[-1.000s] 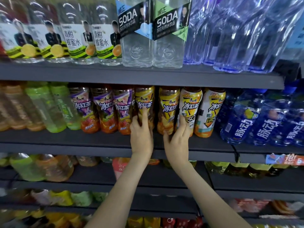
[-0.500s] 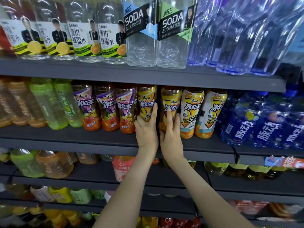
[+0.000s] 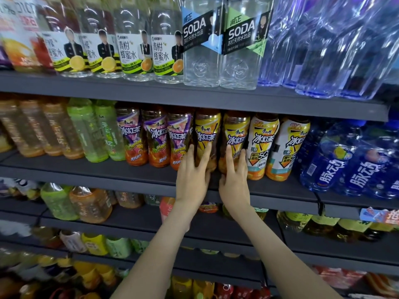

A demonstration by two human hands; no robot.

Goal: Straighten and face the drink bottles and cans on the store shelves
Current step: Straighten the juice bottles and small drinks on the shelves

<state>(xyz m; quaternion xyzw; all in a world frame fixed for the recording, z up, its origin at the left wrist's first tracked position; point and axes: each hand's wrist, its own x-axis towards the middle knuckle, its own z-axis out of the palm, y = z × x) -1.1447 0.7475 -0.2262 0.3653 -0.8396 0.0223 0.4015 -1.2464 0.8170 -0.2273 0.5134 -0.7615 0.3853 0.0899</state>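
Note:
Two yellow-labelled iced tea bottles stand side by side on the middle shelf [image 3: 151, 171]. My left hand [image 3: 192, 173] grips the lower body of the left yellow bottle [image 3: 207, 130], thumb on its right side and fingers round its left. My right hand [image 3: 234, 178] holds the right yellow bottle [image 3: 236, 130] the same way, thumb up its front and fingers at its right side. Both labels face forward. Three purple-labelled iced tea bottles [image 3: 155, 137] stand to the left. Two white-labelled ones [image 3: 262, 139] stand to the right.
Green and amber tea bottles [image 3: 86, 130] fill the shelf's left end, blue sports drinks [image 3: 336, 160] its right. The upper shelf [image 3: 194, 98] carries honey-water bottles [image 3: 131, 52], SODA bottles [image 3: 220, 39] and clear blue water bottles [image 3: 323, 44]. More drinks sit on the lower shelves [image 3: 216, 229].
My right hand moved left from the white-labelled bottle to the right yellow bottle. My left hand stayed on the left yellow bottle and its grip shifted slightly.

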